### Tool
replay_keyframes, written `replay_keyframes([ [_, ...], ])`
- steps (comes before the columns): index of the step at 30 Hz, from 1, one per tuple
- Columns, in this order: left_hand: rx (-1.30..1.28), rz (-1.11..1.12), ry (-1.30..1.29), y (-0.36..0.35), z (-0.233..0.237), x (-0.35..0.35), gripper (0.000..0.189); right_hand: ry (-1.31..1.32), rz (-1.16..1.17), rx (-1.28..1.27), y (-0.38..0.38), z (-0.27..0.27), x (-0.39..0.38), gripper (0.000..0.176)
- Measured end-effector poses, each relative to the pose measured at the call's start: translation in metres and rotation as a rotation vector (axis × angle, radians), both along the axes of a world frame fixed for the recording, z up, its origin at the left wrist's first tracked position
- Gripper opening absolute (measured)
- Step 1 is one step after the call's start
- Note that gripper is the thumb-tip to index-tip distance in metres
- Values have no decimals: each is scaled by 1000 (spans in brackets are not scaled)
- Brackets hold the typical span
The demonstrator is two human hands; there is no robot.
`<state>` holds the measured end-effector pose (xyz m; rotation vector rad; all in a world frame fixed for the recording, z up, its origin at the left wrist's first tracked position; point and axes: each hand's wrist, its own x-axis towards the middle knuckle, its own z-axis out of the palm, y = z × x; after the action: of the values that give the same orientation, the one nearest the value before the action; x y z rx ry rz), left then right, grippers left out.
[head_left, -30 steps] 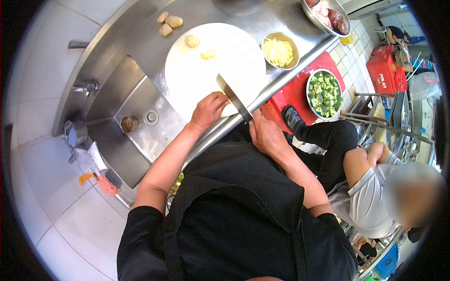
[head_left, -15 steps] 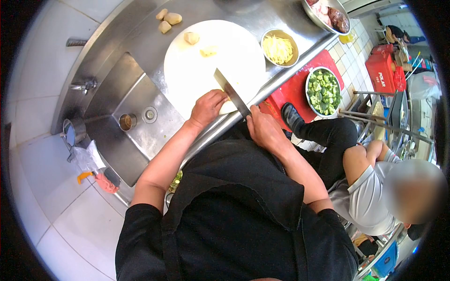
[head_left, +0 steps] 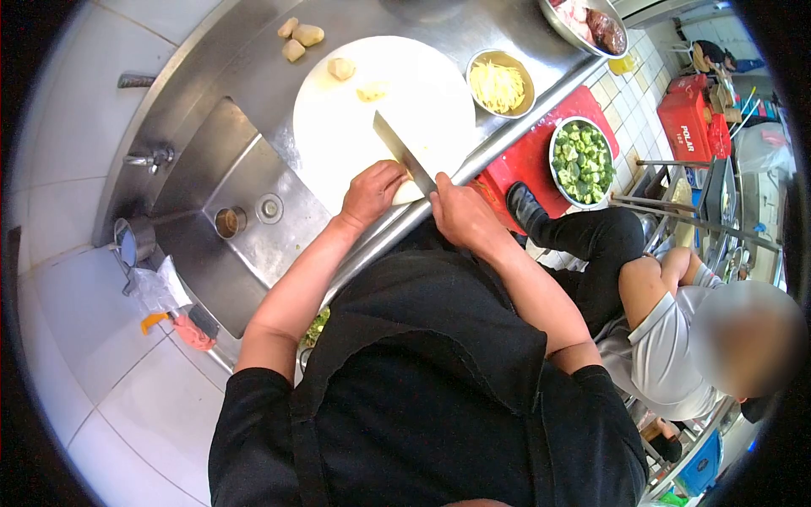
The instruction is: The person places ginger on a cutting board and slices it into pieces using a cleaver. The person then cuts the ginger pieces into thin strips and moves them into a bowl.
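Observation:
My left hand (head_left: 372, 194) is closed, its curled fingertips pressing a pale peeled vegetable piece (head_left: 408, 193) onto the near edge of a round white cutting board (head_left: 321, 127). The fingers partly hide that piece. In my right hand (head_left: 465, 213) is the handle of a knife (head_left: 399, 145) with a long, broad blade, which lies beside the left fingertips and points away from me. Farther back on the board sit a knobbly pale piece that looks like ginger (head_left: 341, 68) and a small yellowish pile (head_left: 372, 90).
Several pale chunks (head_left: 307, 35) lie behind the board. Right of it stands a bowl of yellow strips (head_left: 498, 84). A steel sink (head_left: 291, 215) is at left. Lower right, broccoli (head_left: 581, 160) fills a bowl beside a seated person's leg (head_left: 591, 241). Another bowl (head_left: 615, 51) holds meat.
The knife and my right hand have shifted slightly left and away from my body. My left hand stays nearly in place on the pale piece.

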<state>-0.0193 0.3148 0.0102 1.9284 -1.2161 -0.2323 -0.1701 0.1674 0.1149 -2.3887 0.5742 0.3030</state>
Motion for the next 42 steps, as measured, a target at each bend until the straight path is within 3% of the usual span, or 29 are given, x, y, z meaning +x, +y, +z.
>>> replay_keyframes([
  [8,-28,-33,-11,0,-3,2,12,39,-23,-33,4,-27,17,21],
  [19,-16,-16,-4,-1,0,1,11,-79,-25,-9,0,12,-10,22],
  [42,7,-32,16,-1,-4,3,13,-71,-11,-44,6,6,-14,20],
])
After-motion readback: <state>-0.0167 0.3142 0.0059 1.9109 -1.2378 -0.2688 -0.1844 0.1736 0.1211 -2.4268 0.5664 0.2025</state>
